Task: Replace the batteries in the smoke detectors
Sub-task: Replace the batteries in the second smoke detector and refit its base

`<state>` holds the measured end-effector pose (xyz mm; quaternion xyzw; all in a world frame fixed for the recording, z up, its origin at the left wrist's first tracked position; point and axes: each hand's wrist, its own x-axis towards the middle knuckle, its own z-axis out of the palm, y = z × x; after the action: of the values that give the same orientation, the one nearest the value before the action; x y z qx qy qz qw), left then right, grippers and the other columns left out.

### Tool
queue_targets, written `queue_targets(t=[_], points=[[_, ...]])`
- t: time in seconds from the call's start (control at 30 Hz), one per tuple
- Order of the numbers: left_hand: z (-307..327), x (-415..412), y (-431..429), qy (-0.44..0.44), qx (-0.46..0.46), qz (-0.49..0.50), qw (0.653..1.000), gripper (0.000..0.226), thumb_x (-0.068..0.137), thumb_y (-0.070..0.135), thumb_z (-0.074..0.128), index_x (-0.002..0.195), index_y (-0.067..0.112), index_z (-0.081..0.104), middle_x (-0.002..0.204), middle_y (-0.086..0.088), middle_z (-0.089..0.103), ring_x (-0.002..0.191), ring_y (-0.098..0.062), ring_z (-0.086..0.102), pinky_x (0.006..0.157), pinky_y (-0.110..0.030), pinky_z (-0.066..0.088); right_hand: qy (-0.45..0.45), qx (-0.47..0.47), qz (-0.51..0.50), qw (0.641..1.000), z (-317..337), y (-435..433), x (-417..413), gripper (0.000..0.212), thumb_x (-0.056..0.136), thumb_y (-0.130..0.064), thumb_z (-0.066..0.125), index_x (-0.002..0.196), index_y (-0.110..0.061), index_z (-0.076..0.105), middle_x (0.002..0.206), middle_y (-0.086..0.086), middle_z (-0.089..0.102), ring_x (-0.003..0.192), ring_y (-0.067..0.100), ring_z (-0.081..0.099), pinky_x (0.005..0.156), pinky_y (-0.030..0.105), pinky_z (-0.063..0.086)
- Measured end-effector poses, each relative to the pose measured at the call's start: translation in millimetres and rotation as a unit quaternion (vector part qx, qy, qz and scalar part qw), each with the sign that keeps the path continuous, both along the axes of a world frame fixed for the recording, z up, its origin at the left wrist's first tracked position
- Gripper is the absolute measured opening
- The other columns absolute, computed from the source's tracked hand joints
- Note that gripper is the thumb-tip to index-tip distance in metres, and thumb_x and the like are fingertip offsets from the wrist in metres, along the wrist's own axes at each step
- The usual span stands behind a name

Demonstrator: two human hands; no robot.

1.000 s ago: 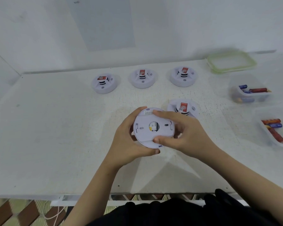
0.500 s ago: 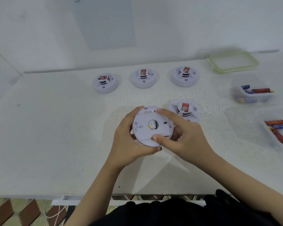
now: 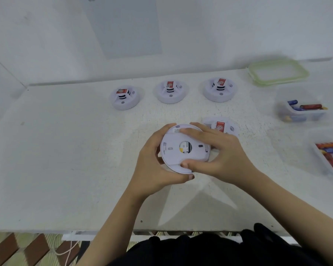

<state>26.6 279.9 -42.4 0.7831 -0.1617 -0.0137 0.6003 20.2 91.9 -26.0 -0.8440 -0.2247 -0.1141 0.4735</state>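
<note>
Detector was held back-up over the table, your left hand gripping its rim, right hand pinching its back. Cover looked shut, swap not yet begun; batteries lay in tubs.

Five smoke detectors, two battery tubs, one lid, perhaps eight batteries.

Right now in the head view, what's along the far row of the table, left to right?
left smoke detector → middle smoke detector → right smoke detector → green-rimmed lid
</note>
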Motion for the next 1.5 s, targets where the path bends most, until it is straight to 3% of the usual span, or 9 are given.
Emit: queue_targets(t=[0.3,0.4,0.5,0.67,0.87,1.03,1.13,1.3,1.5], points=[[-3.2,2.5,-11.0,-0.016,0.011,0.032,0.999,0.093,0.048,0.009,0.09,0.132,0.015,0.051,0.125,-0.001,0.062,0.119,-0.022,0.058,0.092,-0.044,0.054,-0.044,0.031,-0.084,0.995,-8.4,11.0,-3.7,0.056,0.067,-0.04,0.072,0.116,-0.013,0.064,0.104,-0.008,0.061,0.1,-0.01,0.051,0.08,0.006,0.043],[-5.5,3.3,-11.5,-0.015,0.001,0.042,0.999,0.093,0.049,0.019,0.089,0.133,0.022,0.049,0.128,0.005,0.06,0.121,-0.018,0.057,0.094,-0.041,0.053,0.01,0.027,-0.077,0.997,-10.4,11.7,-1.9,0.059,0.07,-0.046,0.068,0.123,-0.022,0.059,0.115,-0.008,0.061,0.107,-0.003,0.053,0.084,0.016,0.048],[-1.6,2.7,-14.0,-0.018,0.009,0.057,0.998,0.094,0.048,0.025,0.088,0.13,0.032,0.043,0.124,0.024,0.054,0.116,-0.003,0.056,0.089,-0.018,0.05,0.097,0.005,-0.089,0.991,-12.3,13.4,-1.8,0.064,0.071,-0.058,0.06,0.13,-0.038,0.049,0.135,-0.009,0.053,0.128,0.001,0.042,0.1,0.031,0.044],[-0.6,7.2,-14.0,-0.085,0.095,0.062,0.99,0.091,0.056,0.023,0.091,0.133,0.023,0.044,0.134,0.015,0.05,0.121,-0.001,0.048,0.097,-0.013,0.041,0.22,0.144,-0.057,0.963,-6.7,17.4,-2.0,0.069,0.062,-0.063,0.065,0.127,-0.046,0.047,0.12,-0.031,0.055,0.113,-0.005,0.053,0.094,0.022,0.047],[-1.4,14.3,-18.6,-0.24,0.161,0.046,0.956,0.09,0.061,0.031,0.086,0.139,0.017,0.044,0.141,0.002,0.046,0.131,-0.007,0.04,0.108,-0.019,0.033,0.254,0.258,-0.003,0.932,2.9,15.9,0.6,0.038,0.086,-0.01,0.065,0.121,-0.023,0.057,0.105,-0.004,0.071,0.097,0.013,0.068,0.076,0.025,0.056],[-4.1,14.4,-17.9,-0.113,0.113,0.051,0.986,0.1,0.058,0.053,0.08,0.141,0.04,0.026,0.142,0.026,0.031,0.134,0.011,0.028,0.107,-0.008,0.032,0.302,0.374,0.005,0.877,-5.8,10.0,1.3,0.048,0.084,-0.013,0.056,0.129,-0.028,0.051,0.105,-0.001,0.071,0.099,0.022,0.068,0.075,0.034,0.056],[-9.7,10.2,-13.6,-0.013,0.04,0.058,0.997,0.103,0.052,0.036,0.093,0.137,0.036,0.033,0.137,0.022,0.043,0.125,0.004,0.046,0.095,-0.015,0.048,0.3,0.382,0.01,0.874,-9.9,9.1,0.7,0.054,0.089,-0.01,0.055,0.131,-0.043,0.044,0.11,-0.01,0.069,0.102,0.021,0.067,0.071,0.034,0.056],[-12.8,4.6,-9.4,-0.015,0.006,0.077,0.997,0.091,0.057,0.011,0.091,0.135,0.019,0.045,0.134,0.008,0.055,0.121,-0.003,0.054,0.089,-0.016,0.052,0.315,0.37,0.02,0.874,-13.3,6.6,-1.9,0.053,0.086,-0.011,0.056,0.13,-0.04,0.048,0.126,-0.002,0.061,0.106,0.021,0.065,0.068,0.035,0.057],[-6.6,-1.2,-6.1,-0.046,0.023,0.091,0.995,0.09,0.058,0.018,0.091,0.135,0.023,0.046,0.131,0.017,0.054,0.121,0.002,0.052,0.088,-0.009,0.047,0.289,0.292,0.025,0.911,-16.6,11.1,-6.7,0.083,0.071,-0.007,0.077,0.139,-0.032,0.036,0.127,-0.009,0.058,0.111,0.01,0.061,0.077,0.029,0.056]])
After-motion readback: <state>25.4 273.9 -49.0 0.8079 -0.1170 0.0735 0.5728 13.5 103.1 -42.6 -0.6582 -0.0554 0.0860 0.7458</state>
